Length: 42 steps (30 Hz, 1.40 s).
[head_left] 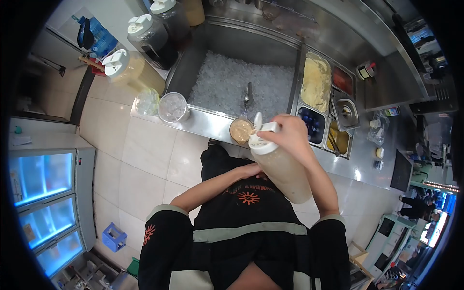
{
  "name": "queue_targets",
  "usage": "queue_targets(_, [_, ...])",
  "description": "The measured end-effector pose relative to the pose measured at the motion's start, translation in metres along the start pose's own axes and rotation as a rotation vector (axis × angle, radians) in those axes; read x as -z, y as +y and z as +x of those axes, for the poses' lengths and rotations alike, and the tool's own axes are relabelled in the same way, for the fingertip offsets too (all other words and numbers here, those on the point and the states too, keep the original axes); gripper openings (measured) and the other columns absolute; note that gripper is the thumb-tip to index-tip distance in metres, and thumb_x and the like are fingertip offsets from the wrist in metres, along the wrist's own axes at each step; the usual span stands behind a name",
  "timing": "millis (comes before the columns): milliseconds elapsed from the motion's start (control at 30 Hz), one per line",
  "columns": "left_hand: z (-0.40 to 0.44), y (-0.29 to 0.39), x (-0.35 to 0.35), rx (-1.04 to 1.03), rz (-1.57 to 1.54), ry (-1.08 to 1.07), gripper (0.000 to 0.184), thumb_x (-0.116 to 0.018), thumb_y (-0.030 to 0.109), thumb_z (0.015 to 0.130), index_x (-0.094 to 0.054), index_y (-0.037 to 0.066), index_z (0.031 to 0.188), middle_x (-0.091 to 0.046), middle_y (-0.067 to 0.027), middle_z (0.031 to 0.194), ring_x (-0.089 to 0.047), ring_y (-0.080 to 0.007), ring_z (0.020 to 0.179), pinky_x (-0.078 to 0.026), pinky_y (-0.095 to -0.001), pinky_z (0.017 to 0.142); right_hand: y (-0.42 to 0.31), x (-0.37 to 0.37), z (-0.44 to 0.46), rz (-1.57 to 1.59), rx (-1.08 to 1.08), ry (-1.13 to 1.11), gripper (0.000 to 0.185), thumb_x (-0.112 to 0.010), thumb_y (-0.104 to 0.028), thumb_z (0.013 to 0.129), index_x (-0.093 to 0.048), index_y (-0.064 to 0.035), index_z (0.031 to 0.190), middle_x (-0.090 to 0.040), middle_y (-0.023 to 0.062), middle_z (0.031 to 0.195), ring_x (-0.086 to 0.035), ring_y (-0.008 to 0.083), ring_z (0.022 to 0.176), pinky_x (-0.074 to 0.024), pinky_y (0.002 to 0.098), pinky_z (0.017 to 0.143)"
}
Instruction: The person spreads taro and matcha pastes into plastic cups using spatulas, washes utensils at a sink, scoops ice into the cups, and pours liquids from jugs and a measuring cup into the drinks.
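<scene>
My right hand [290, 133] is closed on the white lid and handle of a large clear pitcher [285, 176] of cloudy pale liquid. The pitcher is tilted, its flip spout raised beside a cup [241, 131] of light brown, foamy drink on the steel ledge. My left hand [251, 170] is near the side of the pitcher, its fingers mostly hidden behind it. To the left on the ledge stand a clear cup with ice [173, 107] and another cup with pale yellow-green contents [147, 102].
Behind the ledge is an ice bin [241, 79] with a metal scoop [248, 95]. Lidded pitchers [137, 72] stand at the upper left. Food pans [316, 82] line the right, with a loose steel lid [346, 115]. A blue stool [114, 237] is on the floor.
</scene>
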<state>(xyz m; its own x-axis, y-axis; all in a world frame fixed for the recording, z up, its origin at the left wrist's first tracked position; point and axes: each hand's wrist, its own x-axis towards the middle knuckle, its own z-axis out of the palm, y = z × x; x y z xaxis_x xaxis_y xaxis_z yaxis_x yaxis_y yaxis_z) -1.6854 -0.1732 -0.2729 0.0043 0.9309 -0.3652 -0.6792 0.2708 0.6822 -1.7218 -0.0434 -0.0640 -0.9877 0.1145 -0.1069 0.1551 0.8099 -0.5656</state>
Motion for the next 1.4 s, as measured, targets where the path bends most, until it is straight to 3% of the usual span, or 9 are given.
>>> queue_targets(200, [-0.032, 0.046, -0.006, -0.034, 0.159, 0.063, 0.043, -0.049, 0.007, 0.067, -0.044, -0.004, 0.109, -0.044, -0.001, 0.065, -0.037, -0.0066, 0.048, -0.042, -0.0188, 0.051, 0.039, 0.028, -0.035, 0.457, 0.174, 0.14, 0.029, -0.076, -0.017, 0.05, -0.059, 0.0023, 0.063, -0.059, 0.0113, 0.078, -0.057, 0.0196, 0.071, -0.0454, 0.0304, 0.07])
queue_targets(333, [-0.068, 0.116, -0.017, 0.055, 0.414, 0.144, 0.037, -0.045, 0.004, 0.071, -0.051, 0.0, 0.107, -0.056, -0.0074, 0.104, -0.048, -0.0064, 0.06, -0.042, -0.0181, 0.051, 0.087, 0.027, -0.065, 0.766, 0.279, 0.186, 0.03, -0.079, -0.008, 0.043, -0.053, -0.0011, 0.057, -0.059, 0.0106, 0.078, -0.056, 0.0182, 0.075, -0.0428, 0.0388, 0.084])
queue_targets(400, [-0.065, 0.133, 0.009, -0.267, 0.506, 0.364, 0.037, -0.041, -0.002, 0.071, -0.057, 0.009, 0.103, -0.053, -0.0039, 0.114, -0.056, -0.0115, 0.067, -0.045, -0.0213, 0.05, 0.099, 0.023, -0.075, 0.795, 0.291, 0.215, 0.03, -0.079, -0.006, 0.043, -0.051, -0.003, 0.055, -0.059, 0.0098, 0.077, -0.055, 0.0173, 0.075, -0.0397, 0.042, 0.088])
queue_targets(467, [-0.055, 0.155, 0.053, -0.384, 1.174, 0.622, 0.04, -0.043, -0.005, 0.068, -0.062, 0.016, 0.097, -0.054, -0.002, 0.113, -0.057, -0.02, 0.08, -0.049, -0.0283, 0.063, 0.1, 0.023, -0.076, 0.801, 0.288, 0.23, 0.031, -0.079, -0.005, 0.042, -0.05, -0.0044, 0.053, -0.059, 0.0091, 0.076, -0.054, 0.0167, 0.075, -0.0379, 0.0437, 0.09])
queue_targets(567, [-0.04, 0.142, 0.115, -0.624, 1.675, 0.495, 0.042, -0.05, -0.003, 0.064, -0.06, 0.019, 0.1, -0.052, -0.0007, 0.115, -0.053, -0.0258, 0.094, -0.045, -0.035, 0.076, 0.095, 0.023, -0.071, 0.786, 0.275, 0.237, 0.031, -0.078, -0.004, 0.042, -0.049, -0.0053, 0.052, -0.058, 0.0083, 0.075, -0.054, 0.0167, 0.075, -0.0369, 0.044, 0.091])
queue_targets(667, [-0.053, 0.144, 0.116, -0.463, 1.553, 0.463, 0.035, -0.057, 0.002, 0.062, -0.059, 0.014, 0.095, -0.056, -0.002, 0.106, -0.048, -0.0249, 0.1, -0.041, -0.0366, 0.084, 0.096, 0.024, -0.07, 0.789, 0.27, 0.23, 0.031, -0.078, -0.004, 0.042, -0.048, -0.0054, 0.052, -0.058, 0.0075, 0.075, -0.053, 0.0175, 0.075, -0.0367, 0.0444, 0.091])
queue_targets(867, [-0.105, 0.107, 0.116, -0.332, 1.382, 0.428, 0.029, -0.068, 0.021, 0.065, -0.052, 0.004, 0.082, -0.055, -0.0062, 0.078, -0.054, -0.0242, 0.081, -0.043, -0.0343, 0.072, 0.102, 0.015, -0.07, 0.811, 0.294, 0.282, 0.033, -0.078, -0.01, 0.044, -0.046, -0.0064, 0.052, -0.057, 0.0065, 0.075, -0.052, 0.0187, 0.075, -0.0376, 0.0449, 0.089])
queue_targets(967, [-0.114, 0.062, 0.106, -0.449, 0.907, 0.649, 0.028, -0.067, 0.022, 0.069, -0.051, 0.002, 0.077, -0.051, -0.009, 0.069, -0.051, -0.0211, 0.062, -0.041, -0.031, 0.058, 0.109, 0.007, -0.069, 0.82, 0.321, 0.314, 0.035, -0.078, -0.014, 0.046, -0.044, -0.0081, 0.051, -0.056, 0.0061, 0.073, -0.051, 0.02, 0.075, -0.038, 0.0449, 0.088])
queue_targets(1400, [-0.272, 0.099, 0.043, -0.641, 0.653, 1.408, 0.019, -0.062, 0.016, 0.076, -0.049, 0.001, 0.073, -0.053, -0.0017, 0.059, -0.053, -0.0084, 0.056, -0.042, -0.022, 0.053, 0.119, 0.001, -0.07, 0.803, 0.349, 0.323, 0.038, -0.079, -0.02, 0.047, -0.044, -0.0076, 0.054, -0.054, 0.0058, 0.074, -0.05, 0.0266, 0.085, -0.0359, 0.044, 0.087])
